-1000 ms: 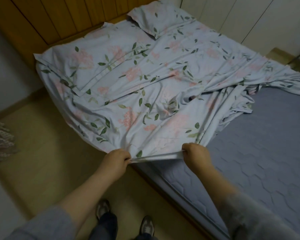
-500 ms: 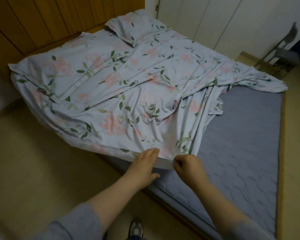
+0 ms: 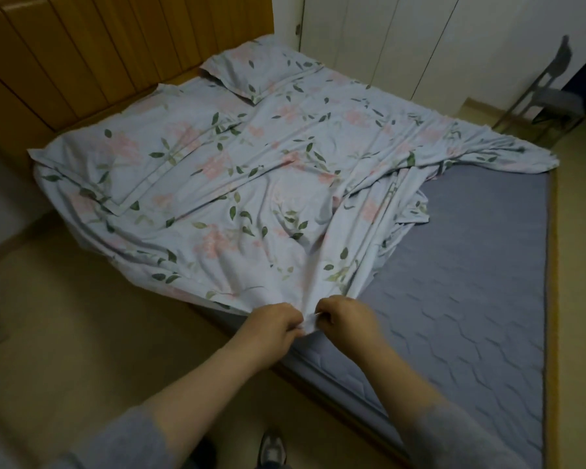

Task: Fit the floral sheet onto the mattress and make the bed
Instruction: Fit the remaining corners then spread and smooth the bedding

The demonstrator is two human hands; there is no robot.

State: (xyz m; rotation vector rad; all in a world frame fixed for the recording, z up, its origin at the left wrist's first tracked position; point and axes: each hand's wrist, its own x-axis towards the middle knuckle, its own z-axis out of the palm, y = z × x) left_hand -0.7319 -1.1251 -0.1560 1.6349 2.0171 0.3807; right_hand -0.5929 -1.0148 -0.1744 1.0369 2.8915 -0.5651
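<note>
Left hand and right hand pinch the pale blue floral sheet at the near edge of the grey quilted mattress; its bare stretch lies rightward (right hand nearer).

My room was dim, the light soft and even. The edges bowed, and the floor at eight o'clock blurred.

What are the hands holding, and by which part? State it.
The floral sheet. The left hand and right hand both pinch its near edge, bunched between them at the mattress side.
</note>
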